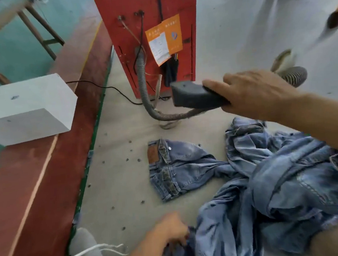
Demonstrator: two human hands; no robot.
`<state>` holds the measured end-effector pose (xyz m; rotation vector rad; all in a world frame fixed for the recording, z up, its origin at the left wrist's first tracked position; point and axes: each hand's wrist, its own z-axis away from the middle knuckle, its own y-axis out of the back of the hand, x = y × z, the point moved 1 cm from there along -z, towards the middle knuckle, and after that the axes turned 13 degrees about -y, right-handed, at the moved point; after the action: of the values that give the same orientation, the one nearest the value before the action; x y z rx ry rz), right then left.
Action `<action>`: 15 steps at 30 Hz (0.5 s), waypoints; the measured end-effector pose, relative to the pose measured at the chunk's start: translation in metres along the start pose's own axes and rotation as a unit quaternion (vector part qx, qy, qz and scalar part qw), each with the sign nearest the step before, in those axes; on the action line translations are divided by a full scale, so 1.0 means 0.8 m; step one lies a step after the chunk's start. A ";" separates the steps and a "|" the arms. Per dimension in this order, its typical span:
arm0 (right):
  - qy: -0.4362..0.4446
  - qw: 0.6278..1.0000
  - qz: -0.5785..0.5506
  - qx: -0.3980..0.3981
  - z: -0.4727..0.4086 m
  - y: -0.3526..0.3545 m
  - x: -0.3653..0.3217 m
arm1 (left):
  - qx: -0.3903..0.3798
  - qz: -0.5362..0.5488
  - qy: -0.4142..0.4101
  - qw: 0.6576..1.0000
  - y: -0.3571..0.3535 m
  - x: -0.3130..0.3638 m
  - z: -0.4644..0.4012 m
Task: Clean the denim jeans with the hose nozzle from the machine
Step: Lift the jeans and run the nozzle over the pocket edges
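jeans (270, 190) under left hand (170, 228); right hand (256, 92) grips nozzle (194, 95).

Bright even light, soft blur, edges warped

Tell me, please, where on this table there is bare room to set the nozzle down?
Bare cloth lies between the folded jeans and the table's green edge, and between those jeans and the hose. The near right is crowded with the denim pile.

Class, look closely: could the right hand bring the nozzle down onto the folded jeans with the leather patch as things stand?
Probably yes: the right hand holds the nozzle above bare table, and nothing lies between it and the folded jeans.
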<state>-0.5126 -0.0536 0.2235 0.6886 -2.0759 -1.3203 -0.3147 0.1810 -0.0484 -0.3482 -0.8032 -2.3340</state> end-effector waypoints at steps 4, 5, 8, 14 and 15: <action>-0.037 0.965 0.038 -0.256 0.068 -0.074 -0.012 | 0.214 -0.085 0.058 0.971 0.068 -0.034 -0.060; -0.058 0.953 0.024 -0.296 0.078 -0.090 -0.008 | 0.244 -0.085 0.073 0.963 0.078 -0.038 -0.076; -0.113 0.936 -0.007 -0.334 0.093 -0.120 0.014 | 0.305 0.024 0.102 0.947 0.094 -0.047 -0.137; -0.180 0.931 -0.037 -0.317 0.091 -0.136 0.048 | 0.085 0.091 0.170 0.978 0.097 -0.008 -0.202; -0.183 0.930 -0.041 -0.315 0.087 -0.136 0.051 | 0.062 0.093 0.135 0.985 0.099 0.001 -0.206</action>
<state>-0.5777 -0.0791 0.1076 0.2546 -1.7175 -2.1508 -0.2705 0.0293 -0.1398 -0.0485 -0.7440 -2.0878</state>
